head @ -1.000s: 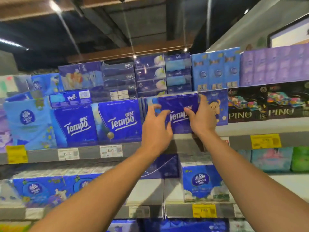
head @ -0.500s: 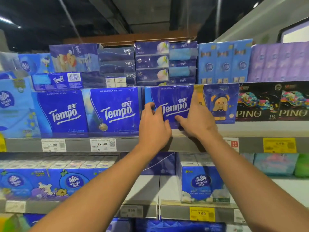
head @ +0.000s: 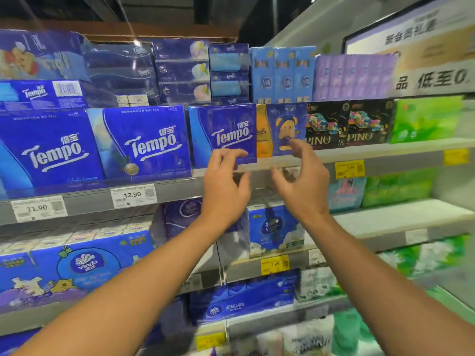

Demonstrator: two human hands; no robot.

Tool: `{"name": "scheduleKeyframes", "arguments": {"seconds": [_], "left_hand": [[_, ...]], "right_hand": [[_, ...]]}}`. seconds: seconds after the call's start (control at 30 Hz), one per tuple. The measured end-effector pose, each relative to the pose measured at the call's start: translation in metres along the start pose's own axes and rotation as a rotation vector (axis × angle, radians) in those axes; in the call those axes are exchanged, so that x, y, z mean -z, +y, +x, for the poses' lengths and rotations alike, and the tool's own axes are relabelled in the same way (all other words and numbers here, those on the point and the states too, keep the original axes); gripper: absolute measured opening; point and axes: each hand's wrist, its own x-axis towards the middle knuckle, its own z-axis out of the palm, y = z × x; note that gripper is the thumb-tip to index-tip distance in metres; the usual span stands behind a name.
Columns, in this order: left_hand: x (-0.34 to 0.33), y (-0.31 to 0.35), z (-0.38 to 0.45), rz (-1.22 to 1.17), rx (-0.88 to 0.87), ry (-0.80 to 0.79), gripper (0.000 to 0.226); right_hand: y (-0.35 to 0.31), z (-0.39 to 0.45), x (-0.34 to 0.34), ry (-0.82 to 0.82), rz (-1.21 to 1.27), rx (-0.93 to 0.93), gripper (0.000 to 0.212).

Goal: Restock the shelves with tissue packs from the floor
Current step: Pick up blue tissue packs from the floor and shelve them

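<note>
Blue Tempo pack (head: 226, 134) on shelf (head: 180, 187), lower edge hidden by left hand (head: 225, 187), right hand (head: 304, 181) blurred

The small blue Tempo tissue pack (head: 226, 134) stands on the grey metal shelf (head: 180, 187), between the big blue Tempo pack (head: 144, 142) on its left and the bear-picture pack (head: 285, 129) on its right.

Top shelf (head: 180, 191) carries a row: two big Tempo packs (head: 144, 142) on the left, a smaller Tempo pack (head: 226, 124) next, then a bear pack (head: 285, 127), two black Pino packs (head: 347, 122) and a green pack (head: 424, 119). More packs are stacked on top. Middle shelf (head: 398, 222) holds Vinda packs (head: 77, 265).
</note>
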Motion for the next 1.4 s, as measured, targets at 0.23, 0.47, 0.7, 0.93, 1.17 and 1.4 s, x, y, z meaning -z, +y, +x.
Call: {"name": "scheduleKeyframes", "arguments": {"seconds": [0.23, 0.47, 0.7, 0.93, 1.17, 1.4], "left_hand": [[-0.023, 0.039, -0.096, -0.214, 0.051, -0.411, 0.044], [-0.037, 0.131, -0.261, -0.357, 0.025, -0.978, 0.06], [-0.004, 0.296, -0.426, -0.499, -0.209, -1.356, 0.061], [0.054, 0.488, -0.615, -0.561, -0.509, -1.667, 0.065], [0.127, 0.627, -0.767, -0.59, -0.721, -1.886, 0.065], [0.096, 0.688, -0.844, -0.565, -0.642, -2.046, 0.057]], "right_hand": [[-0.02, -0.137, 0.103, 0.021, -0.382, -0.205, 0.064], [-0.083, -0.333, 0.228, 0.031, -0.686, -0.62, 0.071], [-0.186, -0.505, 0.38, 0.246, -0.866, -0.923, 0.066], [-0.305, -0.686, 0.556, 0.488, -1.001, -1.285, 0.08], [-0.413, -0.804, 0.68, 0.756, -1.043, -1.542, 0.078], [-0.376, -0.861, 0.743, 0.726, -1.031, -1.671, 0.08]]}}
